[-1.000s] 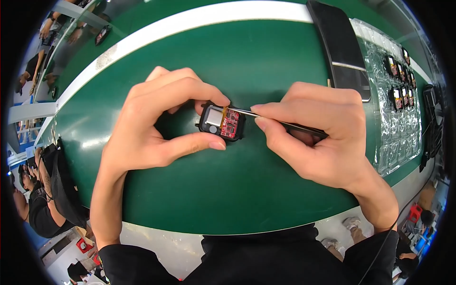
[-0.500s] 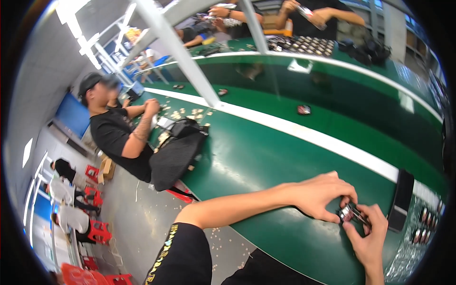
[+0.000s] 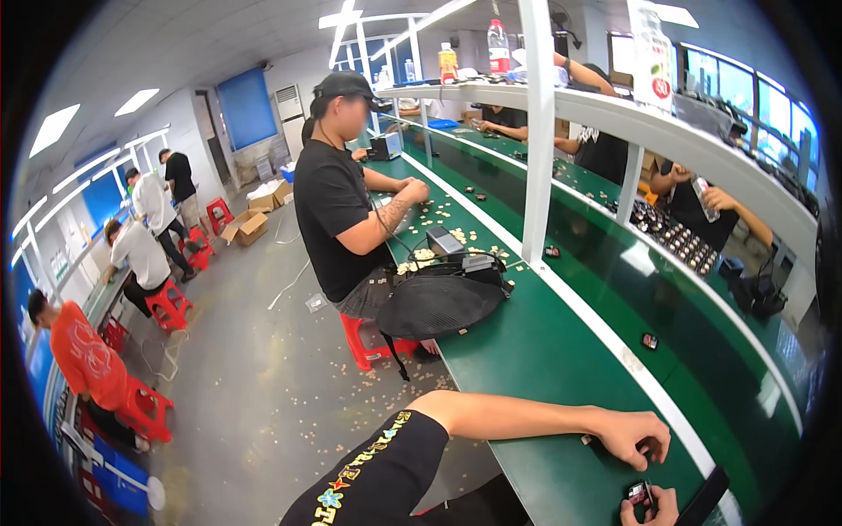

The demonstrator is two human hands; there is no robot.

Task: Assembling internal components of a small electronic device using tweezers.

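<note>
Head view: my left hand (image 3: 633, 436) rests curled on the long green desk (image 3: 544, 351), its grip holding nothing I can see. My right hand (image 3: 653, 508) grips the small black and red square part (image 3: 638, 494) at the bottom edge.

Ceiling light panels (image 3: 136, 101) are glowing over a grey concrete floor (image 3: 254, 368). A long green workbench (image 3: 561, 351) is running down the room under a white shelf (image 3: 667, 131) on white posts (image 3: 537, 131). Red stools (image 3: 167, 302) are standing along the left; blue panels (image 3: 246, 105) are covering the far wall.
</note>
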